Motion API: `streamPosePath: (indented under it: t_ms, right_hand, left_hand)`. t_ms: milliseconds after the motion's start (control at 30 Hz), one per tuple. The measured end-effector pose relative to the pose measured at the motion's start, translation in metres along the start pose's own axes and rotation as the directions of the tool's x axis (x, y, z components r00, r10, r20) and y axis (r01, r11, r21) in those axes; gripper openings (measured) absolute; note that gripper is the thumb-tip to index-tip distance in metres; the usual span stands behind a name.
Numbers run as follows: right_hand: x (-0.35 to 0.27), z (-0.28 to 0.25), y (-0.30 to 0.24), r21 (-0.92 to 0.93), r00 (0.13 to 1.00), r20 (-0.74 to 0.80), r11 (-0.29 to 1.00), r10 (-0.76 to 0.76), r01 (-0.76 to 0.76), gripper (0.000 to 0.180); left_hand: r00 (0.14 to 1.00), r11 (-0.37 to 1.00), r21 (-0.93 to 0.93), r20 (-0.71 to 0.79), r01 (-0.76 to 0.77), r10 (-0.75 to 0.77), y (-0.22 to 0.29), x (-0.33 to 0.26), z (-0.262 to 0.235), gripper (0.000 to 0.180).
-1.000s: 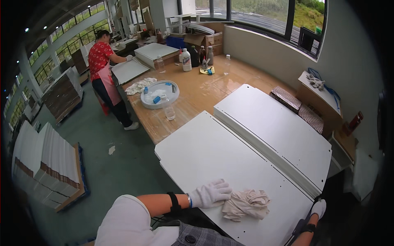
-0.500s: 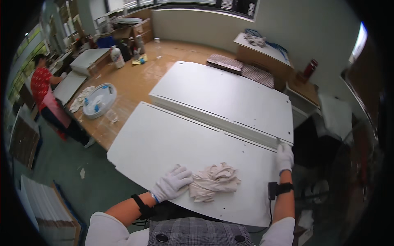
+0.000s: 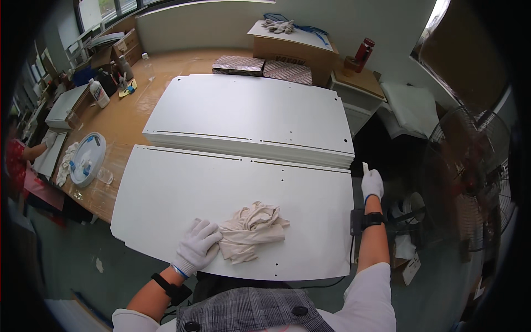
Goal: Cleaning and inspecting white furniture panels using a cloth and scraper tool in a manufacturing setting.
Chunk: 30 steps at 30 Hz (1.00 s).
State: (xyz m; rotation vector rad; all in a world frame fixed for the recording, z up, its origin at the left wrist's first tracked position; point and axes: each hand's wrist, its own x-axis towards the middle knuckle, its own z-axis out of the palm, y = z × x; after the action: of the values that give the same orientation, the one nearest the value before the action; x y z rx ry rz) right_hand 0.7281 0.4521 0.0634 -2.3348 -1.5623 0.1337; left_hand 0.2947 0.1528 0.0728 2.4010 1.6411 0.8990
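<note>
A white drilled panel (image 3: 166,193) lies flat in front of me. Behind it, across a narrow gap, is a stack of similar white panels (image 3: 249,108). My left hand (image 3: 196,246), in a white knit glove, rests flat on the near panel with its fingertips against a crumpled cream cloth (image 3: 251,232). Just off the panel's right edge is my right hand (image 3: 373,186), also gloved. It is closed round a small pale strip (image 3: 365,167) whose end sticks up above the fingers; its exact kind cannot be made out.
A round white tub lid (image 3: 101,145) with small blue items lies left on the brown worktable (image 3: 124,133), near a white bottle (image 3: 99,93). Two patterned boxes (image 3: 238,65) stand behind the stack. At right is a fan (image 3: 470,177). A co-worker in red (image 3: 16,157) works far left.
My right hand has moved off the right end of the gap to beside the panel's edge, and the pale strip now shows. My left hand stays by the cloth. The view has swung right.
</note>
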Motion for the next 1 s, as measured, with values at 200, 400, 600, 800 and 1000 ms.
streamPosePath:
  t_ms: [200,400,600,800,1000]
  right_hand:
    - [-0.074,-0.058,-0.038,0.852,0.836,0.52,0.176,-0.176,-0.493,0.019]
    - [-0.218,-0.039,-0.103,0.663,0.52,0.743,0.36,-0.421,-0.656,0.021]
    - [-0.231,-0.018,-0.168,0.74,0.701,0.641,0.495,-0.313,-0.455,0.024]
    - [-0.234,-0.001,-0.264,0.56,0.81,0.541,0.816,-0.228,-0.145,0.024]
    - [-0.212,0.089,-0.282,-0.067,0.983,0.181,0.997,-0.017,0.03,0.029]
  left_hand:
    - [0.998,0.997,-0.04,0.009,0.068,-0.068,-0.005,-0.016,-0.006,0.031]
    - [0.906,0.842,-0.345,0.078,0.415,-0.415,-0.009,-0.016,-0.013,0.042]
    - [0.953,0.953,0.024,0.001,0.302,-0.303,-0.06,-0.02,-0.062,0.044]
    - [0.813,0.776,0.274,-0.046,0.569,-0.58,-0.151,-0.087,-0.117,0.047]
    - [0.909,0.865,0.285,-0.067,0.412,-0.411,-0.189,-0.124,-0.123,0.051]
